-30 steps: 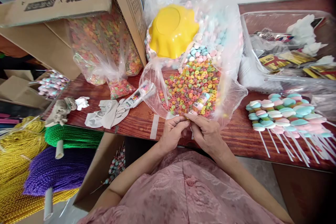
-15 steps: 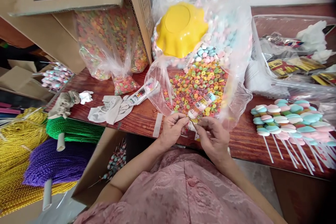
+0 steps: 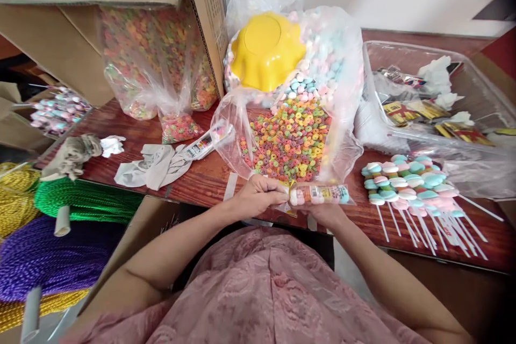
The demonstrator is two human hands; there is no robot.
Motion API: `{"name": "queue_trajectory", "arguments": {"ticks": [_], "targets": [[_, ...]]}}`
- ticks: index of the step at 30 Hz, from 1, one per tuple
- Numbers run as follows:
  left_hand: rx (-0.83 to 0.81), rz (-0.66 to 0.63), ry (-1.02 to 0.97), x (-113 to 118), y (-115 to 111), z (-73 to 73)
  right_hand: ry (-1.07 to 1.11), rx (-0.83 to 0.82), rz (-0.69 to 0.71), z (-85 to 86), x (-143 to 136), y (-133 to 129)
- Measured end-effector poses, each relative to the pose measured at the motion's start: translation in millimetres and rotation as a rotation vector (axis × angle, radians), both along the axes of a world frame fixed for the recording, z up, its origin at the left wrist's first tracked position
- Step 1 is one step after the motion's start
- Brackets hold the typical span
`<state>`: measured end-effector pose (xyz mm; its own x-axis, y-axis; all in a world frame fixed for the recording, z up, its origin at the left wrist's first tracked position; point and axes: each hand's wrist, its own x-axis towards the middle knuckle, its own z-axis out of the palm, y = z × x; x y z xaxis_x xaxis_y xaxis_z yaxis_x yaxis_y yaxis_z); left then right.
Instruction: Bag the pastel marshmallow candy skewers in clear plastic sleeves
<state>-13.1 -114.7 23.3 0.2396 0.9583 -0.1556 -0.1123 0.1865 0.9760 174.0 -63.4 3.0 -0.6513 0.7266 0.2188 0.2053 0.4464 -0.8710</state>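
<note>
A wrapped candy stick in clear printed film lies crosswise at the table's front edge, a yellow tie round its left end. My left hand pinches that tied end. Under the stick's middle is my right hand, its fingers mostly hidden behind the wrapper, so its grip cannot be made out. Just beyond the hands, ring-shaped candies fill an open clear bag. Behind them a yellow bowl rests upside down on pastel candies.
Finished candy skewers are piled at right, before a clear bin of packets. Pale gloves and a cardboard box with bagged rings stand left. Green cords and purple cords hang at the left edge.
The candy stick has turned from slanting over the rings to lying level, pointing right. My right hand has moved down beneath it. The view has shifted to the right.
</note>
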Motion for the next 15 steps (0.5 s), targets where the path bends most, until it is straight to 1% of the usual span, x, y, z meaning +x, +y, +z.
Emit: {"name": "queue_trajectory", "arguments": {"ticks": [2, 3, 4, 6, 9, 12, 15], "targets": [[-0.190, -0.127, -0.078, -3.9, -0.1, 0.3, -0.059, 0.290, 0.115, 12.3, 11.0, 0.9], [-0.279, -0.182, -0.117, -5.0, -0.6, 0.3, -0.070, 0.391, 0.165, 19.0, 16.1, 0.3], [-0.351, -0.233, -0.152, -5.5, -1.3, 0.4, -0.071, 0.455, 0.201, 25.6, 20.6, -0.8], [-0.440, -0.311, -0.203, -5.3, -2.9, 1.1, -0.078, 0.612, 0.280, 36.5, 27.2, -3.1], [-0.481, -0.385, -0.218, -3.9, -4.1, 3.3, -0.021, 0.893, 0.393, 43.5, 30.5, -3.7], [-0.494, -0.456, -0.205, -4.4, -3.6, 5.1, 0.040, 0.998, 0.469, 43.2, 27.9, -0.9], [-0.484, -0.493, -0.187, -5.8, -2.8, 5.6, -0.013, 0.985, 0.542, 42.6, 24.1, 1.5]]}}
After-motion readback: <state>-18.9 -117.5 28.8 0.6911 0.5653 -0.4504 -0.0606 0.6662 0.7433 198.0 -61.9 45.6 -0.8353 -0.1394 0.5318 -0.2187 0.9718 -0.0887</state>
